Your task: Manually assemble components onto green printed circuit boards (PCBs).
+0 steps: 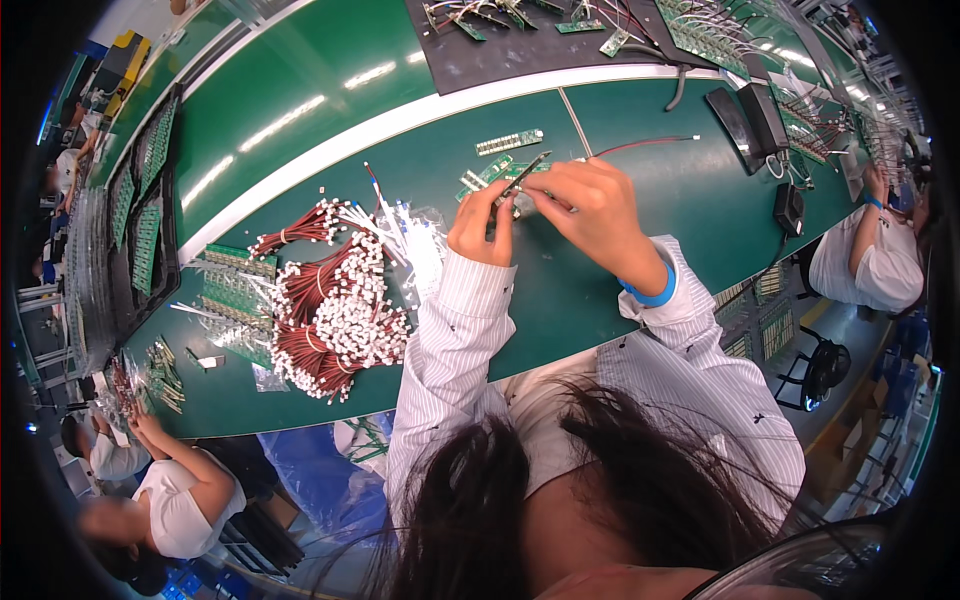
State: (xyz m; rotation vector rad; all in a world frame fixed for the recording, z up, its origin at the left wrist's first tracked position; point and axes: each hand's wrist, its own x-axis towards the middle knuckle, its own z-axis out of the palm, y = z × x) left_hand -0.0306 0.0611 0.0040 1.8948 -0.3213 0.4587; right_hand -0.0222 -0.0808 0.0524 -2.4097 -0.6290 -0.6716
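My left hand (482,228) is closed, pinching a small circuit board (528,172) that is seen almost edge-on and tilted upward. My right hand (592,208), with a blue band at the wrist, is closed too, its thumb and fingertips meeting the near end of the board. From behind its knuckles a red-and-black wire cable (645,143) runs right to a white plug; the cable's other end is hidden at my fingers. Just beyond my hands lie a green circuit board (508,142) and another green board (484,177), partly covered by my left fingers.
Left of my left arm is a big heap of red-black cables with white plugs (330,310), beside white cables (405,240) and stacked green boards (235,295). A black mat (520,60) with wired boards lies beyond. Black boxes (765,120) stand right. Other people sit at both sides.
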